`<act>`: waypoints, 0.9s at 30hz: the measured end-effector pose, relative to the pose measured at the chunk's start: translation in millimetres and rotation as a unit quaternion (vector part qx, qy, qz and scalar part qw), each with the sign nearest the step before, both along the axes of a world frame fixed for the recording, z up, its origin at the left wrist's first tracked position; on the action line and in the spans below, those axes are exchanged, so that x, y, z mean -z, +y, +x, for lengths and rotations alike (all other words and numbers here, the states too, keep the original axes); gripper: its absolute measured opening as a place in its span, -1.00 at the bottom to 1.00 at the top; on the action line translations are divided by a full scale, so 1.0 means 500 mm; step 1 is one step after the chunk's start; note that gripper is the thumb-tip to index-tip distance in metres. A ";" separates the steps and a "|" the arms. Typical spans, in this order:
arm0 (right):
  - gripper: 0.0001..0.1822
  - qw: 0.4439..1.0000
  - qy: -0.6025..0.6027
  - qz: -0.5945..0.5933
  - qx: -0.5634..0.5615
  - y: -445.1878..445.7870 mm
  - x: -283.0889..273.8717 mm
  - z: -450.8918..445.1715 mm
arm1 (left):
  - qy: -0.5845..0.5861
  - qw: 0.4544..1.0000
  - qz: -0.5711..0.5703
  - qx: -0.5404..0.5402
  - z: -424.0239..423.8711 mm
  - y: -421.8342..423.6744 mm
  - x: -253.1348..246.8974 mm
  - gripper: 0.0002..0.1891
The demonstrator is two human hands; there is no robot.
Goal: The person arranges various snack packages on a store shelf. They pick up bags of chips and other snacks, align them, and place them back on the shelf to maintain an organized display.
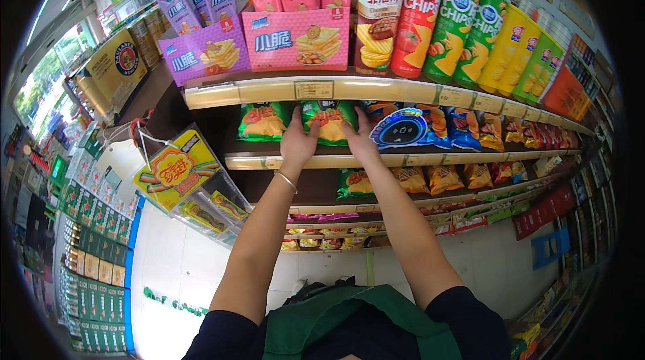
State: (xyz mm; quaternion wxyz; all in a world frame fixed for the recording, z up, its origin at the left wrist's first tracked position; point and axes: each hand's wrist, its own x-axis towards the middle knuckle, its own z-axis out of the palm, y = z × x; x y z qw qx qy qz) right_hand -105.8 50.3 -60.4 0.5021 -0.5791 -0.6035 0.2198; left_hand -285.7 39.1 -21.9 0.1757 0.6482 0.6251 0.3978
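Observation:
Both arms reach forward to a shop shelf of snack bags. My left hand (298,144), with a bangle on its wrist, touches the left side of a green bag of potato chips (330,125). Against the right side of that same bag rests my right hand (361,139), so the bag is held between the two. It stands upright on the shelf board (322,159). To its left is a matching green chip bag (262,122). A blue oval sign (398,128) hangs just right of my right hand, partly covering blue chip bags (464,128).
Above run a cream price rail (262,92), pink cracker boxes (296,40) and chip canisters (417,17). A hanging candy pack (176,168) juts out at the left. Lower shelves hold more bags (409,179). Stacked beer cartons (101,299) stand on the left; a blue stool (550,249) is at right.

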 end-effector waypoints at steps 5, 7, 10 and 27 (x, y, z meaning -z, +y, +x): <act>-0.24 0.995 -0.030 0.098 0.018 0.020 0.028 0.004 | -0.009 0.997 0.082 0.011 0.000 0.005 0.021 -0.23; -0.26 0.996 -0.020 0.091 0.015 0.015 0.030 -0.004 | -0.010 0.993 0.117 0.006 -0.006 0.010 0.033 -0.24; -0.28 0.988 -0.020 0.146 0.034 -0.002 0.019 -0.012 | -0.038 0.994 0.096 0.017 -0.009 -0.002 0.026 -0.24; -0.42 0.984 0.058 0.162 -0.045 -0.163 -0.016 -0.019 | -0.290 0.926 0.189 0.152 -0.034 -0.114 0.060 -0.40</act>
